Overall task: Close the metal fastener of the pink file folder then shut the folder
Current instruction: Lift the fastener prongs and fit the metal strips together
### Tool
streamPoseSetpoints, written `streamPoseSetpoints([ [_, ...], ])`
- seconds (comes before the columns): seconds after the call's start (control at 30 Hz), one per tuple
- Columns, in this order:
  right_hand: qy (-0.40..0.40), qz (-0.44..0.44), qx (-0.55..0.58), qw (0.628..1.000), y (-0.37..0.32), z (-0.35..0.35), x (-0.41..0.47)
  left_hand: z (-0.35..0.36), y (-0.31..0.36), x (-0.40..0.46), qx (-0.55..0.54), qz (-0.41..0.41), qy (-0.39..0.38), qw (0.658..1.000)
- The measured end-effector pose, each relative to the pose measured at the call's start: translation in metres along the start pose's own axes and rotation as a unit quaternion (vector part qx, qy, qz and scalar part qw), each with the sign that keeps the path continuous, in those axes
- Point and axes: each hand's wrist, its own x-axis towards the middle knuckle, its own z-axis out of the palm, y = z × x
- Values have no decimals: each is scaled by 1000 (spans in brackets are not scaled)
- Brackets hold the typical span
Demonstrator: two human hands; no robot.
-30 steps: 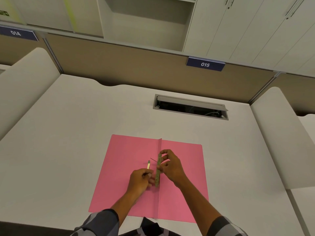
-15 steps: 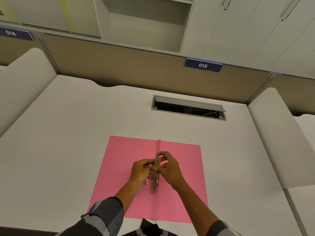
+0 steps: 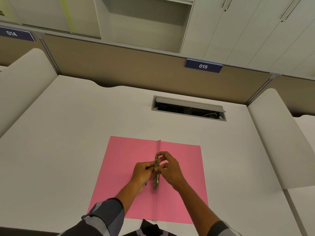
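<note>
The pink file folder (image 3: 182,198) lies open and flat on the white desk, its spine crease running away from me. A brass-coloured metal fastener bar (image 3: 156,174) stands along the crease. My right hand (image 3: 170,169) pinches the bar's upper part from the right. My left hand (image 3: 142,174) presses against the bar's middle from the left, fingers curled on a prong. A small metal end (image 3: 146,184) shows below my left hand.
A grey cable hatch (image 3: 188,108) is sunk into the desk (image 3: 68,133) behind the folder, its lid tilted open. Beige partition walls with number plates 014 and 015 close the back. Curved white dividers stand at both sides.
My left hand has moved right, from the loose prong on the left leaf to the bar. Both hands now meet at the fastener along the crease. The folder has stayed in place.
</note>
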Motion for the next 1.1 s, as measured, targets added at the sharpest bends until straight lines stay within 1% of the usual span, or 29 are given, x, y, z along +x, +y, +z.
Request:
streamPoseSetpoints([
  [0.5, 1, -2, -8, 1000, 1, -2, 1, -1, 0, 3, -71, -34, -26, 997],
  [0.87, 8, 0, -15, 1000, 2, -3, 0, 1, 0, 4, -82, -37, -26, 996],
  [1.1, 10, -5, -32, 999, 5, -2, 5, 2, -1, 4, -62, -35, -25, 997],
])
